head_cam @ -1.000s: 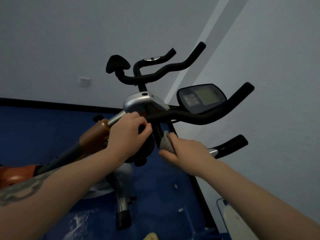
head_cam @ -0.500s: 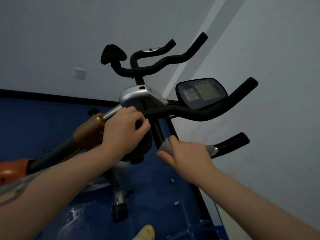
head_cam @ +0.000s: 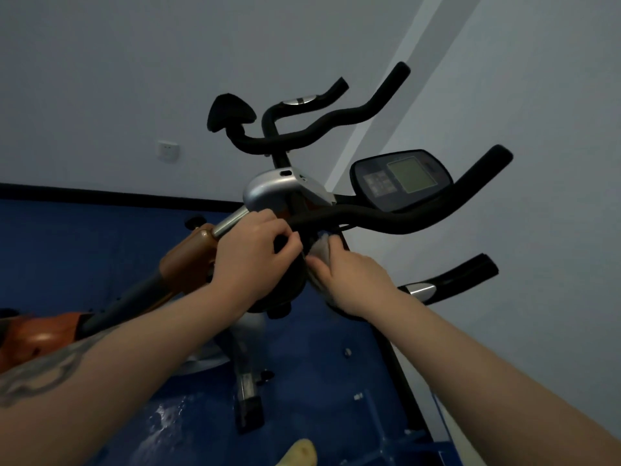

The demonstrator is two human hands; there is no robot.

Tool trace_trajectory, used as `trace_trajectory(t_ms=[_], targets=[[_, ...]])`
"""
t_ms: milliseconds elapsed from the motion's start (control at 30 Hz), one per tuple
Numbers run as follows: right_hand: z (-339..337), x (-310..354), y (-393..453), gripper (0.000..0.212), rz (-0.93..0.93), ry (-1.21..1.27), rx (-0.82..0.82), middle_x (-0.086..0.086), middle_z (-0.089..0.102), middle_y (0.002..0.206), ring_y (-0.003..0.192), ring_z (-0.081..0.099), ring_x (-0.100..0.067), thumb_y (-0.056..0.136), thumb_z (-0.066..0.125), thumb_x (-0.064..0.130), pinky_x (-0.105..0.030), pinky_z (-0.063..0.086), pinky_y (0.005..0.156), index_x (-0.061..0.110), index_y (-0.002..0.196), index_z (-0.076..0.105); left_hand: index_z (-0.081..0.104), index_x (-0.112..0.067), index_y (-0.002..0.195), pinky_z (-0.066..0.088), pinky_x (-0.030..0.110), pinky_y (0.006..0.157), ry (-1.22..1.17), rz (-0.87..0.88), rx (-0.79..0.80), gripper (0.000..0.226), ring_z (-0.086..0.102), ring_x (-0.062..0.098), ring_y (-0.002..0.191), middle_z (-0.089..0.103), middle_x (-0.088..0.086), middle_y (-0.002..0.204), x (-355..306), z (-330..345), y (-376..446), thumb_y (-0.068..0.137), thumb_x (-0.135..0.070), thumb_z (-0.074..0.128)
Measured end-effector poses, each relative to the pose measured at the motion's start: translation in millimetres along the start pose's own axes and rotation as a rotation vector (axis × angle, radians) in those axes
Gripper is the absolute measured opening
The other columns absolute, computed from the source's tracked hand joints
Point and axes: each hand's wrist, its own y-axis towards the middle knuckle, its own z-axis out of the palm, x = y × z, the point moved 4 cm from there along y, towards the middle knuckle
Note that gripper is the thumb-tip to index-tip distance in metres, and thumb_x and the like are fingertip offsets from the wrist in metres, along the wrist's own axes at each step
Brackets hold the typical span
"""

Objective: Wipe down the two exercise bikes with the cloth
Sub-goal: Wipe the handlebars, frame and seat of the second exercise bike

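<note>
closest to the camera, two bare forearms reach up from the bottom corners, the left one bearing a dark tattoo. at their ends, the left hand (head_cam: 250,255) has its fingers curled round the black foam handlebar (head_cam: 396,218) of the near orange-and-silver exercise bike (head_cam: 188,260), gripping it where the bar meets the stem. just beside it, the right hand (head_cam: 353,280) holds a small pale grey cloth (head_cam: 319,247) bunched under its curled fingers and presses it against the black stem below the bar; part of the cloth shows above the fingertips. below the hands lies a glossy dark blue floor (head_cam: 319,381), with the bike's silver lower post standing on it. slightly beyond the hands, a black oval console with a greenish screen (head_cam: 401,179) sits above the handlebar, and a silver rounded housing (head_cam: 272,191) tops the frame. farther back, a second set of black curved handlebars (head_cam: 322,126) rises, with a black pad (head_cam: 230,111) at its left end. behind everything stands a pale grey wall (head_cam: 100,79) with a white socket (head_cam: 168,151).
</note>
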Motion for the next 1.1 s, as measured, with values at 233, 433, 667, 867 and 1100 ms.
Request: trace_trajectory(t_ms=[233, 433, 667, 867, 1100], targets=[[-38.8, -34.0, -48.1, 0.057, -0.415, -0.412, 0.1, 0.006, 0.057, 0.116, 0.098, 0.057, -0.018, 0.093, 0.031, 0.066, -0.033, 0.041, 0.078, 0.031, 0.138, 0.035, 0.065, -0.018, 0.072, 0.046, 0.035, 0.058, -0.01, 0.01, -0.015, 0.025, 0.05, 0.013, 0.071, 0.052, -0.007, 0.073, 2.4, 0.4, -0.2, 0.09, -0.034, 0.056], [-53.6, -84.2, -70.6, 0.054, -0.504, -0.521, -0.141, 0.001, 0.062, 0.096, 0.08, 0.059, -0.021, 0.087, 0.04, 0.061, -0.034, 0.047, 0.072, 0.024, 0.125, 0.048, 0.065, -0.017, 0.071, 0.042, 0.03, 0.056, -0.001, 0.012, -0.023, 0.021, 0.051, 0.012, 0.071, 0.054, -0.007, 0.074, 1.6, -0.8, 0.2, 0.088, -0.029, 0.061], [-8.8, -31.5, -68.3, 0.045, -0.497, -0.453, -0.427, -0.002, 0.062, 0.086, 0.073, 0.057, -0.022, 0.09, 0.05, 0.057, -0.035, 0.043, 0.067, 0.018, 0.108, 0.059, 0.065, -0.018, 0.072, 0.043, 0.032, 0.056, 0.004, 0.022, -0.007, 0.021, 0.049, 0.011, 0.07, 0.052, -0.007, 0.074, 0.5, -3.1, 0.8, 0.088, -0.029, 0.061], [-38.9, -92.8, -87.4, 0.048, -0.497, -0.405, -0.441, -0.008, 0.064, 0.106, 0.093, 0.058, -0.027, 0.093, 0.049, 0.056, -0.037, 0.038, 0.088, 0.019, 0.123, 0.052, 0.064, -0.019, 0.072, 0.045, 0.034, 0.058, -0.001, 0.022, 0.002, 0.022, 0.049, 0.011, 0.071, 0.052, -0.007, 0.074, 0.3, 0.2, 1.4, 0.09, -0.031, 0.059], [-33.9, -88.8, -85.5, 0.05, -0.491, -0.376, -0.478, -0.009, 0.065, 0.103, 0.096, 0.053, -0.024, 0.096, 0.037, 0.061, -0.038, 0.036, 0.089, 0.02, 0.117, 0.057, 0.067, -0.017, 0.076, 0.043, 0.033, 0.061, -0.004, 0.018, 0.015, 0.017, 0.05, 0.013, 0.072, 0.053, -0.006, 0.076, -2.3, -2.8, 0.4, 0.089, -0.027, 0.062]])
